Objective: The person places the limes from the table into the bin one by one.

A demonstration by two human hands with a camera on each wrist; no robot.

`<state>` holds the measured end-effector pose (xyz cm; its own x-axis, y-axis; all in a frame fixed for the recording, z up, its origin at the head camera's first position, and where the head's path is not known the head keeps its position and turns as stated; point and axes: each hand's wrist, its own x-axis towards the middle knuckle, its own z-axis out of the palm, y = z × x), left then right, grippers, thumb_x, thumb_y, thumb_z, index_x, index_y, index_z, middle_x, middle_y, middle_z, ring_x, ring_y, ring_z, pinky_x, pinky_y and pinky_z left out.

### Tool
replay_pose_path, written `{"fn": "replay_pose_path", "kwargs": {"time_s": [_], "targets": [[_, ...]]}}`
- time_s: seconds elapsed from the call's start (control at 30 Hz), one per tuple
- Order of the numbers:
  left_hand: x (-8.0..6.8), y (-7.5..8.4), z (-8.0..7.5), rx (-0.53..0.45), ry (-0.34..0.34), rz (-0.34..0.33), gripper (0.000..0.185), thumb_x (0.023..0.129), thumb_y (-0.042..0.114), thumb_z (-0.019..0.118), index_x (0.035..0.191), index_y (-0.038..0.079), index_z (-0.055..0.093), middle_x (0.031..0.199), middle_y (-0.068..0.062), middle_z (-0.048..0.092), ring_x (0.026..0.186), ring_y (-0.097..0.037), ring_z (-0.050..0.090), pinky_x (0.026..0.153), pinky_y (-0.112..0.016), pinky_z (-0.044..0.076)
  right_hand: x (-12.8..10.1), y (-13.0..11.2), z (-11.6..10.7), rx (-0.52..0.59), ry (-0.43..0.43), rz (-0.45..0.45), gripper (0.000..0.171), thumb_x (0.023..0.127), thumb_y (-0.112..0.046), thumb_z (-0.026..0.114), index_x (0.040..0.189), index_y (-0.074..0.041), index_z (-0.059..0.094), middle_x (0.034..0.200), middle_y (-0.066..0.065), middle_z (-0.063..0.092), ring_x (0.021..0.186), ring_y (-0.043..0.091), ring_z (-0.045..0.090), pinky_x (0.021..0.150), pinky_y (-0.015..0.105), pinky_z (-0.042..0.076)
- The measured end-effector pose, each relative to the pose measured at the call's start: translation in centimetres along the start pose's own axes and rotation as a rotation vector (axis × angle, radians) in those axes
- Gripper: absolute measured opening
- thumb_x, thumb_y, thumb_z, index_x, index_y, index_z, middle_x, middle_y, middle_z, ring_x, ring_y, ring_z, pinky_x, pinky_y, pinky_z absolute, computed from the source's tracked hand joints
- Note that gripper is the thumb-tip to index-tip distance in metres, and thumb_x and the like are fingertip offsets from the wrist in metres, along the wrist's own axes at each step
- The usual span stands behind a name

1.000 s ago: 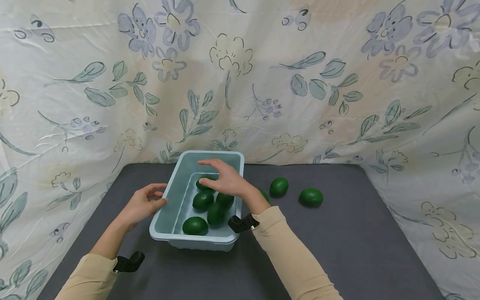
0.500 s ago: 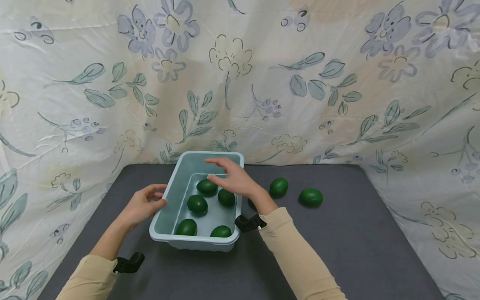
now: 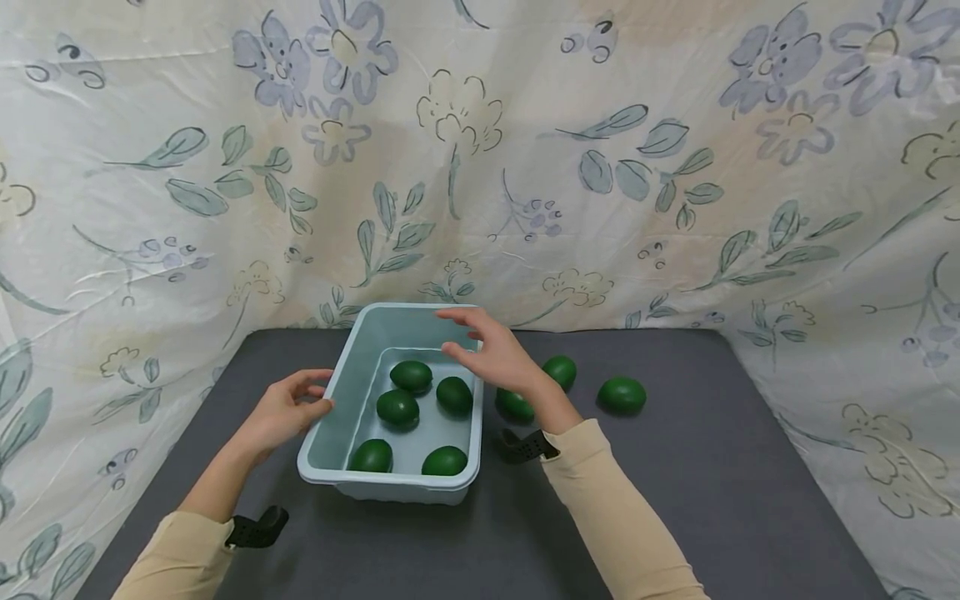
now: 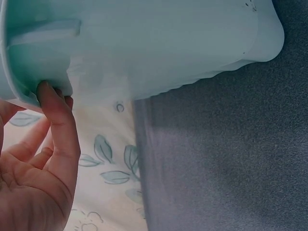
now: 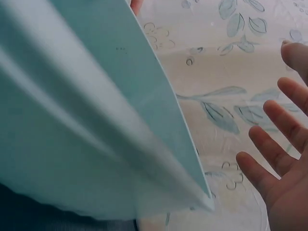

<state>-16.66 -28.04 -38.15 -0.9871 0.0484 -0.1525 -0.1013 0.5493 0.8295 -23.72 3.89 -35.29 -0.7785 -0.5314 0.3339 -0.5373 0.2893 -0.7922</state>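
- The left hand (image 3: 283,411) is gripping the left rim of the pale blue tub (image 3: 352,379), its fingertips (image 4: 48,94) curled under the lip.
- Five green avocados (image 3: 397,407) are lying inside the tub.
- The right hand (image 3: 497,357) is hovering over the tub's right rim, fingers spread and empty; the nearest loose avocado (image 3: 514,404) is lying at its 5 o'clock, long axis roughly left to right.

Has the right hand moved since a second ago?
Yes. The right hand has shifted right, from over the avocados inside the bin to above its right rim, open and holding nothing.
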Motion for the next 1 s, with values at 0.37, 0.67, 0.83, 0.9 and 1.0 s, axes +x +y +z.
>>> {"fn": "replay_pose_path", "kwargs": {"time_s": [0.37, 0.67, 0.83, 0.9, 1.0], "targets": [[-0.1, -0.2, 0.0, -0.017, -0.001, 0.009, 0.054, 0.088, 0.013, 0.060, 0.137, 0.005, 0.037, 0.115, -0.023, 0.052, 0.085, -0.022, 0.062, 0.064, -0.036, 0.054, -2.2, 3.4, -1.6, -0.035, 0.100, 0.024, 0.044, 0.090, -0.026, 0.060, 0.132, -0.019, 0.049, 0.135, 0.000, 0.047, 0.124, 0.023, 0.044, 0.097, 0.044, 0.039], [0.0, -0.2, 0.0, -0.004, 0.003, 0.002, 0.054, 0.088, 0.013, 0.060, 0.136, 0.005, 0.037, 0.115, -0.023, 0.052, 0.086, -0.022, 0.061, 0.065, -0.036, 0.054, -3.8, 4.5, -1.9, -0.038, 0.143, 0.073, 0.046, 0.090, -0.021, 0.059, 0.133, -0.011, 0.048, 0.134, 0.008, 0.048, 0.125, 0.026, 0.043, 0.098, 0.046, 0.038], [0.0, -0.2, 0.0, -0.001, 0.001, 0.001, 0.054, 0.088, 0.014, 0.060, 0.137, 0.006, 0.037, 0.115, -0.022, 0.052, 0.086, -0.022, 0.061, 0.065, -0.036, 0.054, -4.9, 5.1, -1.6, -0.020, 0.162, 0.123, 0.046, 0.090, -0.016, 0.060, 0.133, -0.006, 0.047, 0.133, 0.016, 0.047, 0.124, 0.033, 0.043, 0.098, 0.050, 0.037], [0.0, -0.1, 0.0, -0.001, 0.000, 0.004, 0.054, 0.088, 0.014, 0.061, 0.137, 0.006, 0.037, 0.115, -0.022, 0.052, 0.086, -0.022, 0.061, 0.065, -0.036, 0.054, -5.1, 6.9, -1.3, -0.023, 0.175, 0.125, 0.046, 0.090, -0.020, 0.060, 0.133, -0.010, 0.047, 0.133, 0.014, 0.047, 0.124, 0.031, 0.043, 0.097, 0.050, 0.038], [-0.1, -0.1, 0.0, 0.000, 0.000, 0.008, 0.054, 0.088, 0.014, 0.060, 0.136, 0.006, 0.038, 0.115, -0.022, 0.052, 0.085, -0.022, 0.061, 0.064, -0.036, 0.054, -5.5, 8.4, -0.9, -0.047, 0.186, 0.146, 0.046, 0.090, -0.024, 0.060, 0.133, -0.014, 0.048, 0.132, 0.010, 0.048, 0.123, 0.028, 0.045, 0.097, 0.047, 0.039]]}}
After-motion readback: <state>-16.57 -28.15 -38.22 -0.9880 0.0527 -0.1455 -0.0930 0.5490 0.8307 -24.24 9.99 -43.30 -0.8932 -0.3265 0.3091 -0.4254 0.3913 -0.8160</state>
